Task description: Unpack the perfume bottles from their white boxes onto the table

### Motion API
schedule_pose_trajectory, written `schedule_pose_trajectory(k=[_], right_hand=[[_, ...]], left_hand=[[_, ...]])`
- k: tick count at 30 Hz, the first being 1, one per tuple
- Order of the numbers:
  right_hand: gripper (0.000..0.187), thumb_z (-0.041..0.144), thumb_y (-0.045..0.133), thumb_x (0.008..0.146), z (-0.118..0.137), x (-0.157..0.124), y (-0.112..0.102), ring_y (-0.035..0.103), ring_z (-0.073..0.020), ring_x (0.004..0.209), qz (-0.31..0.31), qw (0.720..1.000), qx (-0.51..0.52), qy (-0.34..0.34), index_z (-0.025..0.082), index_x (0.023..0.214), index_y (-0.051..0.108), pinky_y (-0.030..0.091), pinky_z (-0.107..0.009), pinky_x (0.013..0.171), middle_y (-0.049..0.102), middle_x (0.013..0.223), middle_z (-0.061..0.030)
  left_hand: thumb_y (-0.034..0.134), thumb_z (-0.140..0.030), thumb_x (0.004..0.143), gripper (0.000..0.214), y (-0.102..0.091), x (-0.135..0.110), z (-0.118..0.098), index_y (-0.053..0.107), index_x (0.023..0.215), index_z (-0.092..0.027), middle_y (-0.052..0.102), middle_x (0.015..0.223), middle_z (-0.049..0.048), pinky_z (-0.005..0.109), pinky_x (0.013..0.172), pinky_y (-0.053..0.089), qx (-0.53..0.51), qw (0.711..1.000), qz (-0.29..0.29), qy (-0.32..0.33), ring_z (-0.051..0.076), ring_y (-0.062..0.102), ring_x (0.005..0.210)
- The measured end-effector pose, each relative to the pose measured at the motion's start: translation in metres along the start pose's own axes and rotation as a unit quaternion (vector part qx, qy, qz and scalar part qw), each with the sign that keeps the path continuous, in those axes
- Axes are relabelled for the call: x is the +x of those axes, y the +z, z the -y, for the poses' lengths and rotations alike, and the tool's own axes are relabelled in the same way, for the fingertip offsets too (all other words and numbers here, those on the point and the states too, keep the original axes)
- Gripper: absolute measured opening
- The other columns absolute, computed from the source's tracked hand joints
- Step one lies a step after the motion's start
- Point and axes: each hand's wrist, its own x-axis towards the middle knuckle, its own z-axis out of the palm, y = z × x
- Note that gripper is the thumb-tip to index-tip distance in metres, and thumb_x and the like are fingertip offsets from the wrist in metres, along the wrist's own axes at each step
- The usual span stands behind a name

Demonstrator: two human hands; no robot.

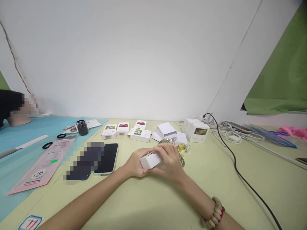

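Between my two hands is a small white cardboard box (150, 161) with faint printing on one side, tilted with one end toward me. My left hand (136, 163) grips its left end. My right hand (171, 161) is wrapped over its right side, hiding that part. Just behind my right hand lie a shiny gold item (182, 147) and something olive-green, partly covered by the hand. Beyond them are folded white papers (166, 130). Several small white boxes with pictures, among them a green-pictured box (109, 131) and a red-pictured box (122, 129), sit farther back.
A phone (107, 158) and a pixelated dark item lie to the left, near a pink sheet (44, 171) and a glass jar (82, 127). At the back right stands a larger white box (196, 130). A black cable (233, 156) crosses the right side.
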Motion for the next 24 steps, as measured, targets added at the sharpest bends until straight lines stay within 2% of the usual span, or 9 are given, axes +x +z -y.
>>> schedule_pose_trajectory(k=[5, 8, 16, 24], right_hand=[[0.040, 0.052, 0.064, 0.066, 0.0025, 0.0001, -0.0002, 0.052, -0.0214, 0.081, -0.009, 1.000, -0.005, -0.015, 0.021, 0.087, 0.050, 0.033, -0.037, 0.077, 0.059, 0.081, -0.0043], [0.035, 0.050, 0.061, 0.068, 0.0021, -0.0011, 0.0004, 0.052, -0.0209, 0.080, -0.007, 1.000, -0.013, -0.020, 0.022, 0.083, 0.048, 0.032, -0.036, 0.077, 0.058, 0.079, -0.0032], [0.029, 0.045, 0.061, 0.069, 0.0026, -0.0030, 0.0018, 0.051, -0.0201, 0.078, -0.012, 0.999, -0.024, -0.028, 0.022, 0.078, 0.046, 0.030, -0.034, 0.073, 0.059, 0.077, -0.0024], [0.028, 0.046, 0.059, 0.072, 0.0021, -0.0069, 0.0043, 0.049, -0.0197, 0.075, -0.014, 0.999, -0.026, -0.027, 0.022, 0.080, 0.048, 0.031, -0.034, 0.069, 0.058, 0.082, -0.0041]], left_hand=[[0.061, -0.038, 0.065, 0.041, 0.0007, 0.0012, 0.0008, 0.049, 0.099, -0.019, 0.062, 0.092, 0.0067, 0.031, 0.072, 0.043, 0.015, 1.000, -0.003, -0.004, 0.020, 0.058, 0.078], [0.058, -0.031, 0.062, 0.038, 0.0005, 0.0022, 0.0018, 0.048, 0.097, -0.020, 0.062, 0.093, 0.0055, 0.032, 0.075, 0.041, 0.035, 0.999, 0.023, -0.002, 0.021, 0.058, 0.080], [0.056, -0.022, 0.054, 0.047, -0.0020, 0.0011, 0.0043, 0.049, 0.101, -0.022, 0.062, 0.103, 0.0045, 0.034, 0.083, 0.036, 0.084, 0.995, 0.046, -0.001, 0.023, 0.057, 0.088], [0.058, -0.023, 0.053, 0.052, -0.0025, 0.0005, 0.0057, 0.050, 0.105, -0.022, 0.061, 0.109, 0.0055, 0.038, 0.087, 0.035, 0.085, 0.995, 0.048, -0.010, 0.025, 0.055, 0.093]])
